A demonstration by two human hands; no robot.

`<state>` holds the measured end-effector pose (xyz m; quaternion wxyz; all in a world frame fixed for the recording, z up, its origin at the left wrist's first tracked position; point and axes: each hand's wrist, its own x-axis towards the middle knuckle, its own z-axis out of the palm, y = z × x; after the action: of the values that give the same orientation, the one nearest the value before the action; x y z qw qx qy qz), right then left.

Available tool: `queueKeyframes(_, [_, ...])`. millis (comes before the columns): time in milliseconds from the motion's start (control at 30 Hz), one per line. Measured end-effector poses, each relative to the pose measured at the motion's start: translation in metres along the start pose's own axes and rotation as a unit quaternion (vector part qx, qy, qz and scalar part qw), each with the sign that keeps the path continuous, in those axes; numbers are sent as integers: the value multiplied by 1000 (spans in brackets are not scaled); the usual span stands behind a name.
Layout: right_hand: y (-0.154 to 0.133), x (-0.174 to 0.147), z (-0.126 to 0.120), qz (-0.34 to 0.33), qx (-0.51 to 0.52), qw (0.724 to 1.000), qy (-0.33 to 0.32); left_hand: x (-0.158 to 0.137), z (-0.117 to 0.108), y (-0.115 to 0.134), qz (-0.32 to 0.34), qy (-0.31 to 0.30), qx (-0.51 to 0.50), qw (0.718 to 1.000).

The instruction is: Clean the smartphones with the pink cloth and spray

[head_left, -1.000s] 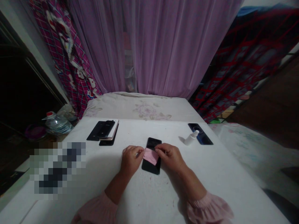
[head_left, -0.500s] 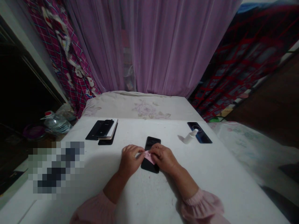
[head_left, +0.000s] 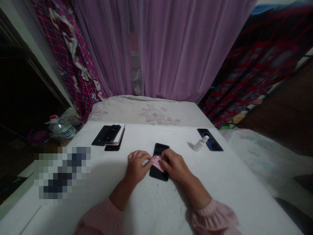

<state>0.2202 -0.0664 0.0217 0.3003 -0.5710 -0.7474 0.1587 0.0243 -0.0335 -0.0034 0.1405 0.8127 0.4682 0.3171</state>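
Observation:
A black phone [head_left: 158, 174] lies on the white table covering in front of me. Over its middle is a small pink cloth [head_left: 157, 163]. My left hand [head_left: 138, 166] pinches the cloth's left edge between thumb and fingers, beside the phone. From the right, my right hand [head_left: 174, 164] grips the cloth's other side, its fingers bent over the phone's right edge. The phone's upper and lower ends show, while its middle is hidden under the cloth and fingers.
A stack of phones [head_left: 113, 134] lies at the back left. At the back right, a white spray bottle [head_left: 200, 144] stands by a dark blue phone [head_left: 214, 143]. A pixelated patch covers something at the left. Beyond the table's left edge is a large water bottle [head_left: 62, 127].
My right hand has shifted slightly right along the phone, and more of the pink cloth shows between my hands. The whole view has moved a little.

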Motion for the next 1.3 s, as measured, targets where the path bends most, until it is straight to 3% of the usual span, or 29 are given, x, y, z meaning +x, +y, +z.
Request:
queueKeyframes(167, [-6, -1, 2, -73, -18, 997, -35, 0, 2, -5, -15, 34, 10, 999])
queueKeyframes(433, [-15, 3, 19, -21, -118, 992, -30, 2, 3, -11, -55, 73, 5, 996])
queueKeyframes(767, [3, 6, 23, -36, -145, 988, 50, 1, 4, -14, -62, 72, -5, 996])
queueKeyframes(933, [32, 14, 12, -1, -181, 974, 136, -3, 3, -4, 0, 34, 1, 999])
queueKeyframes(1100, [51, 16, 13, 6, -159, 980, 123, -9, 9, 5, 57, -43, 15, 997])
queueKeyframes(1300, [51, 15, 18, 0, -83, 987, 136, -12, 14, 9, 70, -93, 25, 993])
